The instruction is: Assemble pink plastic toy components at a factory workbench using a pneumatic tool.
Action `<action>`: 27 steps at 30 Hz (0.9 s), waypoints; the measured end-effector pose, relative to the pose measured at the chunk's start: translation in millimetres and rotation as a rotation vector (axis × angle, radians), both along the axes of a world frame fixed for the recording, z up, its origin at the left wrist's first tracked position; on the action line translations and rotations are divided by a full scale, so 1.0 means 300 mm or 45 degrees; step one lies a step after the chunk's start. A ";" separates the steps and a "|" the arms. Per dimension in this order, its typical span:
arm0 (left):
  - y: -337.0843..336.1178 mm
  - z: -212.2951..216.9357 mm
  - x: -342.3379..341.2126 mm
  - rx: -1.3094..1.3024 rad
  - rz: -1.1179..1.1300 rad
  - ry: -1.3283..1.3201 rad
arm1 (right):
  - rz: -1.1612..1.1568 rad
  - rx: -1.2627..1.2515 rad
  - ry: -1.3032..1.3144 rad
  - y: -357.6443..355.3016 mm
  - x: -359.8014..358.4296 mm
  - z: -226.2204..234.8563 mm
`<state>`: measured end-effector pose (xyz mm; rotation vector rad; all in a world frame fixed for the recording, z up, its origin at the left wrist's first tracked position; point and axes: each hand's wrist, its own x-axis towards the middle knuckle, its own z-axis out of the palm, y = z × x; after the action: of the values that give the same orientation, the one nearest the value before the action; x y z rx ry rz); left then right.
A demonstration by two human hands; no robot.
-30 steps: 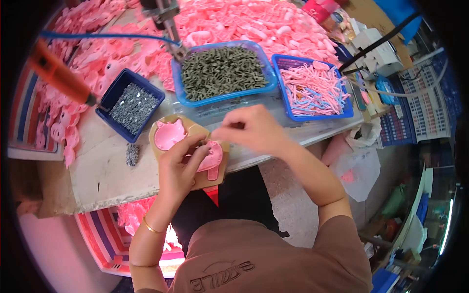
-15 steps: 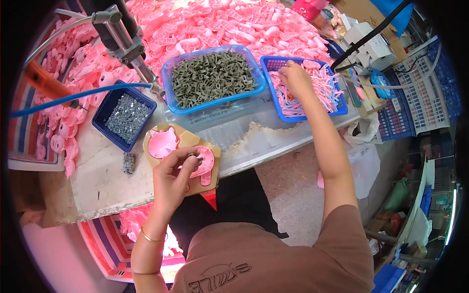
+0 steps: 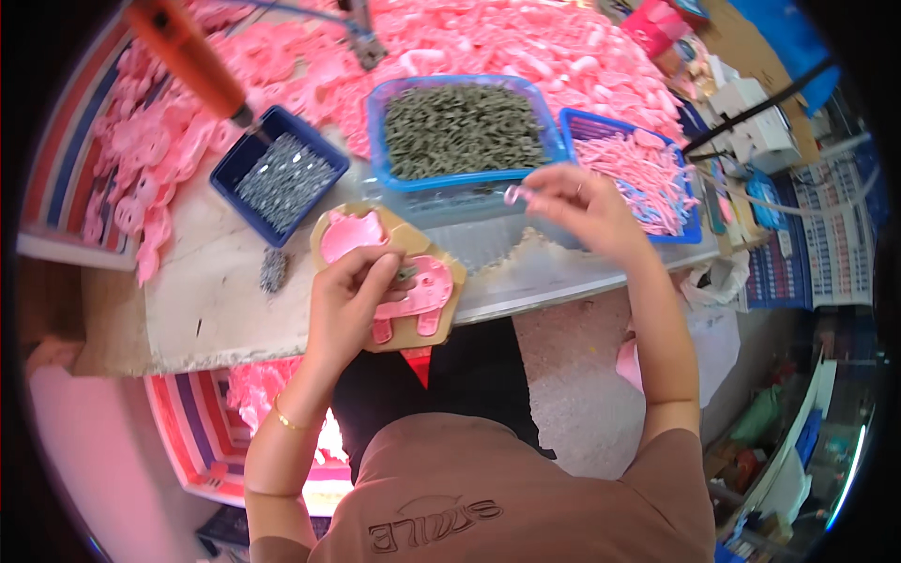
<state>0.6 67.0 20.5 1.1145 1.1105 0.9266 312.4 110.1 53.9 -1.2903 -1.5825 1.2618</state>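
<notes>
My left hand (image 3: 352, 296) pinches a small grey-green plastic clip (image 3: 405, 273) between thumb and fingers. It is held over a tan holding block (image 3: 405, 227). Set in that block are a pink animal-head shell (image 3: 351, 235) and a pink body shell with legs (image 3: 434, 289), partly covered by my left hand. To the right, my right hand (image 3: 591, 214) is in the air in front of the tubs, its fingertips closed on a small pink curled plastic piece (image 3: 513, 195). Motion blurs that piece a little.
A blue tub of grey-green clips (image 3: 460, 176) stands behind the block. Pink and blue strips (image 3: 633, 174) fill a blue basket (image 3: 696, 225) at right. Small metal parts (image 3: 286, 183) lie in a navy bin (image 3: 225, 178), below an orange screwdriver (image 3: 192, 61). Pink shells (image 3: 450, 42) are heaped behind.
My right hand has left the basket of strips and come leftward with a pink piece. My left hand stays over the block with the clip. The whole view has shifted.
</notes>
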 end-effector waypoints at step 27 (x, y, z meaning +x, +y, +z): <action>-0.034 0.011 -0.028 -0.020 -0.118 -0.135 | 0.303 0.079 -0.218 -0.160 -0.296 -0.022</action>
<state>-7.7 56.9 23.7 1.0824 0.9701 0.8924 223.5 62.2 47.3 -1.2253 -1.9281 1.2594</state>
